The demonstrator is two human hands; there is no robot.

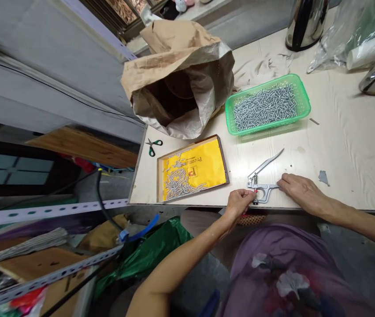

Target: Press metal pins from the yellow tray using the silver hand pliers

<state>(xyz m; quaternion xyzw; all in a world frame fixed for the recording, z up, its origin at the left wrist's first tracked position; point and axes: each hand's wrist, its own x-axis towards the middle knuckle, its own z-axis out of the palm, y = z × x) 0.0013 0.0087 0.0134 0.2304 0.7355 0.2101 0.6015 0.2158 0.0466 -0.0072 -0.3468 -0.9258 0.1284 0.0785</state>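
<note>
Head view showed the silver hand tool (264, 186) near the close edge of the desk (346, 127), lying between the hands. Its lower handle (273, 186) ran sideways, while its raised lever (269, 161) slanted away from the body and rightward. The left hand (240, 202) was pinched on the red part (255, 191) at the tool's left end; the right hand (301, 190) had fingertips at the handle's right tip, gripping or merely pressing, which could not be told. Neither was nearer.
</note>
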